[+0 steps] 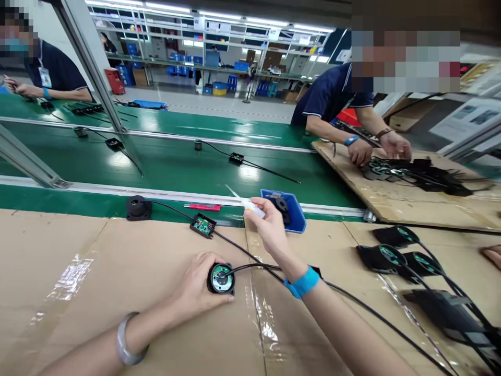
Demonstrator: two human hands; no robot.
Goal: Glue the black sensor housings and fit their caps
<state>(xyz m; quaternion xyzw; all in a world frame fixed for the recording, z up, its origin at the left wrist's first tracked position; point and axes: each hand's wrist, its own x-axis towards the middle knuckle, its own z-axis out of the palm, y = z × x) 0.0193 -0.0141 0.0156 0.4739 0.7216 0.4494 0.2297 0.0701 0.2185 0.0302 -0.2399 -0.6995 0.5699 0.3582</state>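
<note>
My left hand [198, 284] is closed round a small round black speaker part [221, 278] with a green board inside, pressing it on the cardboard-covered bench [78, 282]. A black cable [250, 256] runs from it to a small green circuit board [203, 225] and on to another round black part [138, 208]. My right hand [268, 227], with a blue wrist strap, is raised above the bench and pinches a thin white applicator tube [245, 202], its tip pointing up and left.
A blue bin [295, 214] with black parts sits at the bench's far edge beside a red-handled tool [203, 207]. Several wired black parts [395, 256] lie at the right. Beyond runs a green conveyor [176, 162] carrying wired parts. Other people work at the far left and right.
</note>
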